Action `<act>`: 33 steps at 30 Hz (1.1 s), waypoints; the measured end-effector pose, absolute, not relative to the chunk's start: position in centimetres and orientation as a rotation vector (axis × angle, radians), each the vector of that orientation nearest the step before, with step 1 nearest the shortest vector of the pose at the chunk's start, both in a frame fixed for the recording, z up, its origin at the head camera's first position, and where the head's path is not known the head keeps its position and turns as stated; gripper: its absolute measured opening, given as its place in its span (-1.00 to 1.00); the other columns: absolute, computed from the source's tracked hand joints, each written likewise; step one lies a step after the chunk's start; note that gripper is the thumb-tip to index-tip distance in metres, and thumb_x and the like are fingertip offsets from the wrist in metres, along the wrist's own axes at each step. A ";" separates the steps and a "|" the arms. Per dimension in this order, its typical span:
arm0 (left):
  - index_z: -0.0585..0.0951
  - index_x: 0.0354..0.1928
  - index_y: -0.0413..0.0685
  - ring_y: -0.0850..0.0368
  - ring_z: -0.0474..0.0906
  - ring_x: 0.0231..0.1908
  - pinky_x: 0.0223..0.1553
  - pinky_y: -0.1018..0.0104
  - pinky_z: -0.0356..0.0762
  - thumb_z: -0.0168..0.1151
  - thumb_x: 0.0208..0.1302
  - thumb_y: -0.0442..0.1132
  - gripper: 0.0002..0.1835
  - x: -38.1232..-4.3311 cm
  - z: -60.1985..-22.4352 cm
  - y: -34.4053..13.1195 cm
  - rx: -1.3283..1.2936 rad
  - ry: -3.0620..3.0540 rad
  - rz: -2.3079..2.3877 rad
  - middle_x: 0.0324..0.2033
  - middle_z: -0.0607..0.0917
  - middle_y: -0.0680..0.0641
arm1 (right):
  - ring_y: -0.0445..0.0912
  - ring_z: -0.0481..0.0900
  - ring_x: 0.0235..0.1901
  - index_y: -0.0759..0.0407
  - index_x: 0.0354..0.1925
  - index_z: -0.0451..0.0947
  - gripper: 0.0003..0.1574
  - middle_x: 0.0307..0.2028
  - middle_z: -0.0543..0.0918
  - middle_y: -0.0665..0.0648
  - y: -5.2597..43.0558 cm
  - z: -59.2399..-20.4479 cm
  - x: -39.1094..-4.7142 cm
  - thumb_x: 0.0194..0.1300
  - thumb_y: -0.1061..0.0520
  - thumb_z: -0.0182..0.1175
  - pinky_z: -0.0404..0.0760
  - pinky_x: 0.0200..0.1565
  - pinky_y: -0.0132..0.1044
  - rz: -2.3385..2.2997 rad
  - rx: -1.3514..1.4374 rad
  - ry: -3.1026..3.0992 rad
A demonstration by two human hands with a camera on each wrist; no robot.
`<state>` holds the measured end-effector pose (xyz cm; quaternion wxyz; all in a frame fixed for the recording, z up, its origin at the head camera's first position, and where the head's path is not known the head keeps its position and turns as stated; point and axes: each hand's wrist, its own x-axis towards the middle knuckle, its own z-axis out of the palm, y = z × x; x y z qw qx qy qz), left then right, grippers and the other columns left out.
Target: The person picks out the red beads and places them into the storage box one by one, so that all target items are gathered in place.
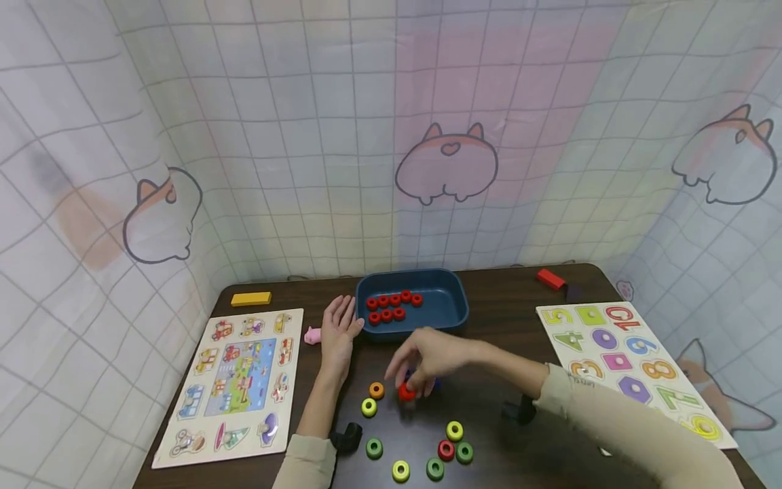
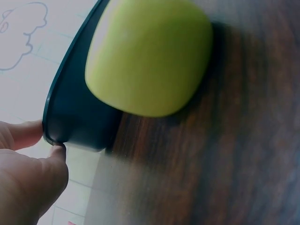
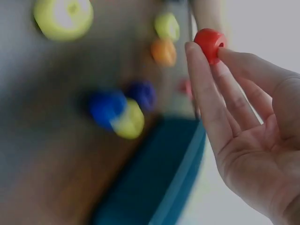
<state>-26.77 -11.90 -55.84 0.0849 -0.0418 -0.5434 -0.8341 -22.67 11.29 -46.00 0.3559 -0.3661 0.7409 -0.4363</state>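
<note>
A small red ring [image 3: 209, 45] is pinched between the thumb and fingertip of my right hand [image 1: 436, 353], above the table in front of the dark blue box [image 1: 440, 331]. Several red rings [image 1: 387, 315] lie in two rows inside that box. My left hand [image 1: 337, 334] rests at the box's left side, fingers extended, its thumb touching the near left corner. Under the right hand, blue rings [image 3: 108, 108] and a yellow ring [image 3: 130, 123] show blurred in the right wrist view. A yellow-green rounded piece [image 2: 150, 56] looms close in the left wrist view.
Orange [image 1: 376, 390], yellow [image 1: 400, 471], green [image 1: 435, 468] and red rings [image 1: 446, 449] lie scattered nearer. A vehicle puzzle board [image 1: 287, 435] lies left, a number board [image 1: 550, 326] right. A pink pig figure [image 1: 312, 335], yellow block [image 1: 251, 299] and red block [image 1: 550, 278] stand farther back.
</note>
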 end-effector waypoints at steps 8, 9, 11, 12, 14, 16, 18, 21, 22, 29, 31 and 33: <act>0.18 0.41 -0.07 -0.01 0.19 0.42 0.33 0.05 0.24 0.10 0.27 -0.63 -0.29 -26.9 -56.0 -12.2 -0.117 -1.620 -2.479 0.39 0.27 -0.14 | 0.18 0.74 -0.33 0.16 -0.02 0.66 -0.61 -0.18 0.73 0.27 12.2 -43.7 -31.5 0.16 0.38 0.33 0.70 -0.25 0.10 -1.246 -0.679 2.213; 0.17 0.42 -0.07 -0.01 0.18 0.43 0.33 0.06 0.24 0.10 0.28 -0.63 -0.28 -26.9 -56.0 -12.2 -0.111 -1.620 -2.487 0.40 0.27 -0.14 | 0.18 0.74 -0.33 0.19 -0.01 0.65 -0.61 -0.18 0.73 0.28 12.3 -44.1 -32.3 0.17 0.38 0.32 0.70 -0.25 0.11 -1.251 -0.637 2.253; 0.16 0.42 -0.06 -0.02 0.16 0.44 0.33 0.08 0.24 0.09 0.28 -0.63 -0.28 -26.8 -55.8 -12.2 -0.104 -1.620 -2.506 0.41 0.24 -0.16 | 0.15 0.74 -0.34 0.24 0.01 0.64 -0.61 -0.19 0.73 0.27 12.5 -45.2 -33.7 0.17 0.38 0.31 0.70 -0.25 0.09 -1.227 -0.570 2.333; 0.16 0.43 -0.07 -0.03 0.14 0.44 0.33 0.08 0.24 0.08 0.28 -0.63 -0.28 -26.8 -55.8 -12.2 -0.104 -1.622 -2.514 0.42 0.22 -0.17 | 0.14 0.75 -0.35 0.26 0.02 0.64 -0.61 -0.20 0.74 0.26 12.6 -45.8 -34.3 0.18 0.38 0.30 0.71 -0.25 0.07 -1.201 -0.546 2.369; 0.14 0.43 -0.08 -0.06 0.12 0.45 0.33 0.08 0.22 0.07 0.28 -0.64 -0.27 -26.7 -55.6 -12.2 -0.113 -1.626 -2.527 0.44 0.19 -0.20 | 0.10 0.75 -0.36 0.29 0.03 0.63 -0.60 -0.22 0.75 0.23 12.8 -47.0 -35.1 0.18 0.38 0.28 0.72 -0.26 0.03 -1.139 -0.521 2.419; 0.13 0.43 -0.11 -0.10 0.09 0.45 0.33 0.06 0.22 0.06 0.27 -0.66 -0.27 -26.5 -55.4 -12.2 -0.137 -1.622 -2.530 0.44 0.18 -0.22 | 0.08 0.75 -0.38 0.30 0.03 0.63 -0.59 -0.24 0.76 0.20 12.9 -48.0 -35.6 0.17 0.38 0.27 0.73 -0.28 -0.01 -1.099 -0.512 2.443; 0.12 0.43 -0.15 -0.14 0.08 0.45 0.32 0.07 0.24 0.06 0.26 -0.67 -0.26 -26.4 -55.1 -12.2 -0.161 -1.616 -2.522 0.43 0.18 -0.23 | 0.07 0.75 -0.37 0.30 0.02 0.63 -0.59 -0.24 0.76 0.20 12.8 -48.7 -35.9 0.16 0.39 0.26 0.73 -0.29 -0.04 -1.087 -0.517 2.445; 0.13 0.42 -0.18 -0.16 0.09 0.45 0.29 0.12 0.28 0.07 0.25 -0.68 -0.27 -26.1 -54.5 -12.1 -0.181 -1.614 -2.508 0.41 0.21 -0.23 | 0.11 0.75 -0.34 0.31 0.03 0.63 -0.59 -0.20 0.75 0.24 12.9 -49.2 -36.0 0.17 0.41 0.26 0.73 -0.28 -0.03 -1.115 -0.534 2.411; 0.13 0.42 -0.19 -0.16 0.09 0.45 0.28 0.14 0.29 0.07 0.25 -0.68 -0.27 -26.0 -54.4 -12.0 -0.181 -1.614 -2.507 0.41 0.22 -0.23 | 0.13 0.74 -0.32 0.31 0.04 0.62 -0.59 -0.17 0.74 0.26 12.9 -49.2 -35.9 0.18 0.41 0.27 0.73 -0.26 -0.01 -1.127 -0.540 2.395; 0.15 0.42 -0.19 -0.15 0.10 0.44 0.31 0.06 0.25 0.07 0.25 -0.67 -0.28 -25.9 -54.2 -12.0 -0.149 -1.615 -2.514 0.41 0.22 -0.23 | 0.13 0.74 -0.33 0.22 0.04 0.64 -0.59 -0.06 0.70 0.27 13.8 -47.6 -33.7 0.21 0.39 0.26 0.72 -0.28 0.00 -1.105 -0.729 2.482; 0.15 0.42 -0.20 -0.15 0.11 0.44 0.32 0.00 0.21 0.07 0.25 -0.68 -0.28 -25.9 -54.2 -12.0 -0.143 -1.613 -2.517 0.41 0.22 -0.23 | 0.11 0.74 -0.36 0.16 0.03 0.66 -0.63 -0.10 0.72 0.21 14.0 -46.5 -32.1 0.23 0.34 0.27 0.72 -0.30 0.00 -1.102 -0.811 2.499; 0.15 0.42 -0.21 -0.14 0.11 0.44 0.32 -0.02 0.19 0.07 0.25 -0.68 -0.28 -25.9 -54.1 -12.1 -0.147 -1.614 -2.517 0.41 0.22 -0.23 | 0.05 0.74 -0.38 0.10 0.00 0.68 -0.66 -0.15 0.74 0.13 14.2 -45.3 -29.9 0.25 0.29 0.29 0.72 -0.32 -0.04 -1.102 -0.897 2.487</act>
